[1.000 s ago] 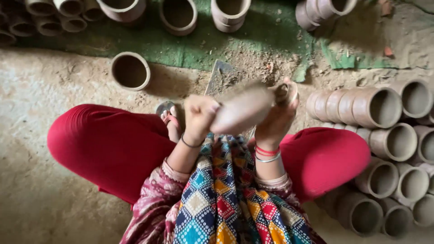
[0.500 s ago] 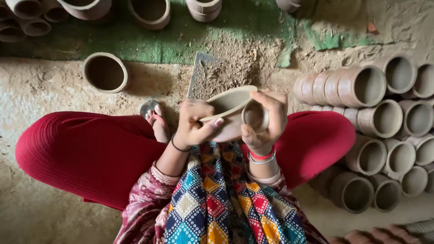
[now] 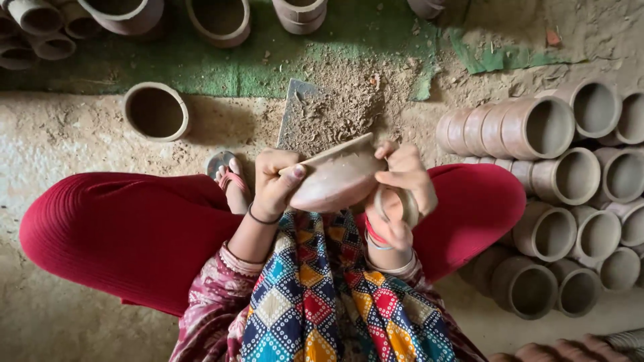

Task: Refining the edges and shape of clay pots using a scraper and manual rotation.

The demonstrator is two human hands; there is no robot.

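The clay bowl (image 3: 335, 175) sits tilted above her lap, its inside turned away and hidden. Her left hand (image 3: 276, 184) grips its rim; her right hand (image 3: 401, 194) closes round a small ring-shaped tool (image 3: 396, 204), half covered by fingers. Beyond lies a grit-strewn slab (image 3: 322, 117) on the dusty floor (image 3: 60, 134), stacked clay pots (image 3: 557, 181) at the right edge.

Floor: you're looking down at bare, dusty earth (image 3: 60, 141), pale and gritty.
Ground cover: a worn green sheet (image 3: 268, 60) lies across the top, torn at its right edge.
Debris: a heap of dry clay scrapings (image 3: 342, 100) lies on a flat grey slab (image 3: 295, 114).
Stock to your right: rows of clay pots on their sides (image 3: 570, 181), mouths facing right.
Stock at top: upright pots (image 3: 221, 20); one lone pot (image 3: 155, 111) stands apart.
Light: soft, even daylight.
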